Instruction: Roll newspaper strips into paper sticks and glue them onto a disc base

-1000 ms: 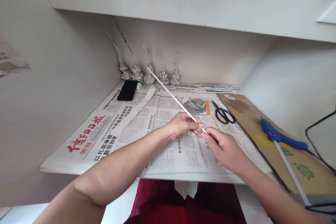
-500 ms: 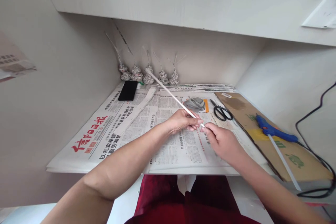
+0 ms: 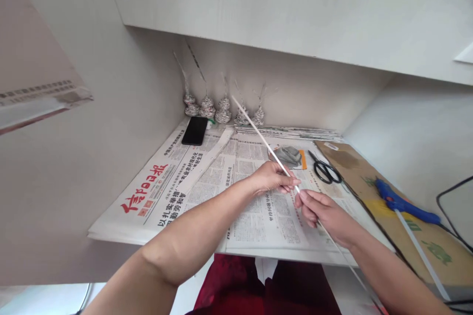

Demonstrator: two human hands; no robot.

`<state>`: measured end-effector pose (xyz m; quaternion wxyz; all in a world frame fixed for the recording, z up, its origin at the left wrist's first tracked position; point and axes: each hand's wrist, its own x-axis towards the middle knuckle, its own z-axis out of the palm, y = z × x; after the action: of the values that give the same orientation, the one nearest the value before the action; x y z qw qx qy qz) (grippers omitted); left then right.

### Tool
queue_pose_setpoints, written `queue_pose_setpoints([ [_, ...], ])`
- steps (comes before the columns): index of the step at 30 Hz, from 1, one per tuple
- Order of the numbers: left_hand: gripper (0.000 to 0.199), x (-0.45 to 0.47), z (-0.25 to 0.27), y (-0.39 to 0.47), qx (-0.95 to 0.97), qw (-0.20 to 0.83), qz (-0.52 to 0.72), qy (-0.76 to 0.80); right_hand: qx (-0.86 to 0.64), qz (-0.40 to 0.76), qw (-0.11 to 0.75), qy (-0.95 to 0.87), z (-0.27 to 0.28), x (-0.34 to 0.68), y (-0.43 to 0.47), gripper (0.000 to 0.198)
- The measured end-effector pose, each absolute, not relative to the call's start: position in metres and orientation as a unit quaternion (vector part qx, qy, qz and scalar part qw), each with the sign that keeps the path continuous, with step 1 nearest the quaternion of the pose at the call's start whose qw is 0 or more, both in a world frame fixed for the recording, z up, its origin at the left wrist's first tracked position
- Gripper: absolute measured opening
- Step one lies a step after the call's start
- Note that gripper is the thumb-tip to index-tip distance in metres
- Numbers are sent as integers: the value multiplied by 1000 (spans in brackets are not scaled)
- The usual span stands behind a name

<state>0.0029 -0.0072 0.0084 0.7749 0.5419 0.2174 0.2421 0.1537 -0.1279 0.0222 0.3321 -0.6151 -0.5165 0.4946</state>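
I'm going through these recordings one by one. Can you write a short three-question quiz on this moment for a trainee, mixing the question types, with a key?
1. Multiple choice: what do the fingers of the left hand hold?
a) the black scissors
b) a thin white stick
c) the phone

2. True or false: the blue glue gun lies on the cardboard.

3. Count: how many gourd-shaped pieces stand in the row at the back?

Key: 1. b; 2. true; 3. five.
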Motion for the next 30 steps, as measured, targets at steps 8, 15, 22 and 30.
queue_pose_setpoints([
  [8, 42, 4, 4, -8, 552, 772, 227, 216, -661, 387, 320, -558, 17, 153, -131, 33],
  [15, 41, 4, 7, -7, 545, 780, 228, 209, -608, 540, 351, -464, 24, 141, -132, 37],
  [22, 34, 5, 6, -6, 527, 787, 239, 214, -697, 296, 297, -581, 27, 140, -124, 33],
  [30, 40, 6, -6, -6, 506, 805, 226, 210, -678, 382, 306, -549, 18, 145, -127, 40],
])
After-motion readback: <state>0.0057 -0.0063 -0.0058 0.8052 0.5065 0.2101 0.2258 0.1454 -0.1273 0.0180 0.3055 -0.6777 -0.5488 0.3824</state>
